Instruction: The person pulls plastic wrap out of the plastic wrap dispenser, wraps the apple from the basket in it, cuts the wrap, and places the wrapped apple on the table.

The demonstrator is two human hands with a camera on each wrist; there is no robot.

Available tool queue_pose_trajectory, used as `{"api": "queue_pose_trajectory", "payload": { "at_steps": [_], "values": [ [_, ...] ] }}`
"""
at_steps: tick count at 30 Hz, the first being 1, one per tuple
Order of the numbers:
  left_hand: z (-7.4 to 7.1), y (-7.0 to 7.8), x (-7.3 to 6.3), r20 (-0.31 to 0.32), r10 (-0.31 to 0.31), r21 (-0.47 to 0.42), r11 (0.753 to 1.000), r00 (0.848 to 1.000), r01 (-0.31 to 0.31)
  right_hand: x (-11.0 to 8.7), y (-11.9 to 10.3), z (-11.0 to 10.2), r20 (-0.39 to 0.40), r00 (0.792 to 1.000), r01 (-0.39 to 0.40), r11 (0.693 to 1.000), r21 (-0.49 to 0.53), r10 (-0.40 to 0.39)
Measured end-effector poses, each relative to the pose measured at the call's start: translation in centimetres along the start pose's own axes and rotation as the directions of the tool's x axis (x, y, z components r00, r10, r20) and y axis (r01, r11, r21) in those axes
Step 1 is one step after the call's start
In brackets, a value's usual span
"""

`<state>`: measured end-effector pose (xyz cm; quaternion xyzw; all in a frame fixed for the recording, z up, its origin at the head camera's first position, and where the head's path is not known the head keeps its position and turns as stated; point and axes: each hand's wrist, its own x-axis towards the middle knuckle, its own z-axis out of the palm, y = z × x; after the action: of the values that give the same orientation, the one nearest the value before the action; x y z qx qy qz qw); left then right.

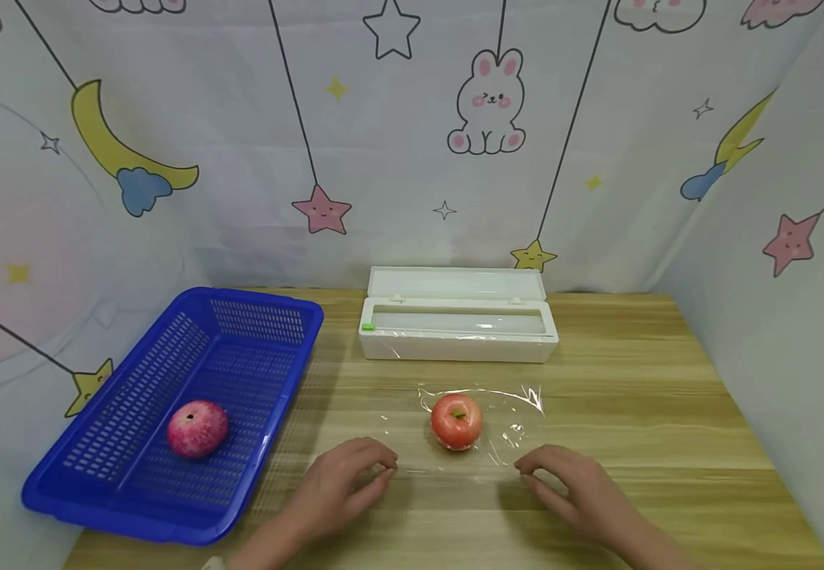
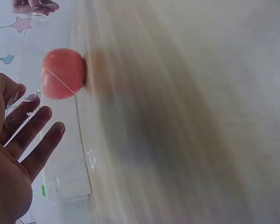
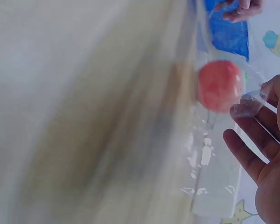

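Observation:
A red apple [image 1: 457, 422] stands on the wooden table amid a sheet of clear plastic wrap [image 1: 514, 433]. My left hand [image 1: 350, 484] is to the near left of the apple and pinches one near corner of the wrap between thumb and forefinger. On the other side, my right hand [image 1: 577, 492] pinches the opposite near corner. The wrap stretches between both hands, its near edge raised in front of the apple. In the right wrist view, the gripped film [image 3: 252, 106] bunches at the fingertips, while the other fingers are spread loosely.
At the left stands a blue plastic basket [image 1: 269, 467] with a dark pink round fruit [image 1: 198, 428] inside. Behind the apple is a white wrap dispenser box [image 1: 457, 348], lid raised, a roll inside and a green slider at its left end. A patterned curtain [image 1: 412, 158] backs the table.

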<state>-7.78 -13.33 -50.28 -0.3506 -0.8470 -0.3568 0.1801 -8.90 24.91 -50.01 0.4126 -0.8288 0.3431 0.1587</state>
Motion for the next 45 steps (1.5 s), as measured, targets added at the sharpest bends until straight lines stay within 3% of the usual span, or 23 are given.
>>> {"api": "queue_pose_trajectory", "payload": {
  "at_steps": [7,12,17,22,28,32,36,41,45],
  "values": [
    [-0.1,-1.0,2.3,-0.036,-0.091,-0.050,0.995,0.995,0.090,2.6,1.2,-1.0,-0.004,1.000,-0.026,0.997,-0.077,0.026],
    [-0.2,-1.4,3.5,-0.014,-0.189,-0.067,0.980,0.982,0.187,4.0,2.5,-1.5,0.024,0.998,-0.051,0.990,-0.129,0.054],
    [-0.3,-1.8,4.8,0.015,-0.314,-0.065,0.947,0.949,0.314,5.6,3.5,-1.7,0.073,0.993,-0.084,0.982,-0.168,0.098],
    [-0.1,-2.1,5.6,0.016,-0.403,-0.084,0.912,0.915,0.402,6.9,4.2,-2.0,0.128,0.981,-0.128,0.979,-0.157,0.149],
    [0.6,-2.6,6.1,0.002,-0.508,-0.084,0.858,0.862,0.506,7.7,5.0,-2.0,0.187,0.956,-0.190,0.964,-0.186,0.225],
    [0.9,-2.7,6.4,-0.004,-0.538,-0.107,0.838,0.843,0.534,8.0,5.6,-1.8,0.220,0.943,-0.213,0.961,-0.177,0.250],
    [1.0,-2.8,6.7,-0.002,-0.551,-0.107,0.830,0.834,0.548,8.0,5.9,-1.7,0.231,0.933,-0.243,0.956,-0.166,0.277],
    [1.1,-3.0,7.0,0.005,-0.574,-0.115,0.813,0.819,0.571,8.5,6.1,-1.9,0.242,0.931,-0.239,0.957,-0.166,0.274],
    [1.3,-3.1,7.0,0.018,-0.605,-0.129,0.788,0.796,0.602,8.8,6.1,-2.1,0.260,0.924,-0.245,0.956,-0.161,0.281]
  ]
}}
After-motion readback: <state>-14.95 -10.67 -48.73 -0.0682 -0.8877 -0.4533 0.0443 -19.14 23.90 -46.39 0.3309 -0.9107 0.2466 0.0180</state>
